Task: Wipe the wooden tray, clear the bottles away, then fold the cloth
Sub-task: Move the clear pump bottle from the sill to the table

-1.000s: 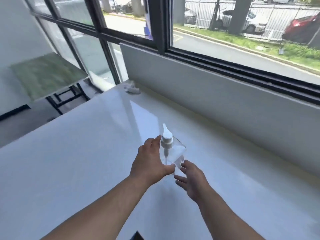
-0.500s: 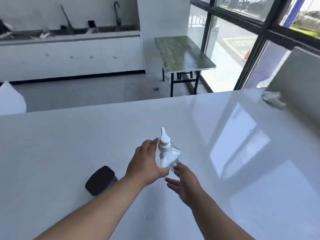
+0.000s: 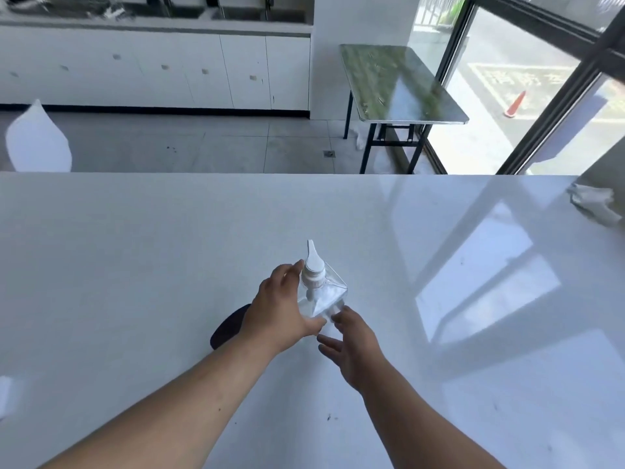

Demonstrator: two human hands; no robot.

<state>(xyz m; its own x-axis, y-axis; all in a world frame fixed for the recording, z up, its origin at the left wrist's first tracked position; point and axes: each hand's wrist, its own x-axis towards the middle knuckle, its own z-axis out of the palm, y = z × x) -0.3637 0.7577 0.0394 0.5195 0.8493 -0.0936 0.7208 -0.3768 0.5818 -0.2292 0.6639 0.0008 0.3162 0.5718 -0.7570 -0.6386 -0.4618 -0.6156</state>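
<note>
A clear square pump bottle (image 3: 324,294) with a white pump head is held over the white counter (image 3: 135,265). My left hand (image 3: 279,308) wraps its left side and grips it. My right hand (image 3: 351,341) sits just below and right of the bottle, fingers spread, fingertips at its base. A dark round-lidded container (image 3: 226,328) stands on the counter behind my left wrist, partly hidden. A crumpled white cloth (image 3: 593,203) lies at the far right of the counter. No wooden tray is in view.
Beyond the counter's far edge is tiled floor, a white chair back (image 3: 37,142), white cabinets (image 3: 162,69) and a green-topped folding table (image 3: 399,82) by the tall windows. A small white object (image 3: 4,396) lies at the counter's left edge.
The view has swung left from the window wall to the room. Both hands stay on the bottle in the same grip; the dark container has come into view behind my left wrist.
</note>
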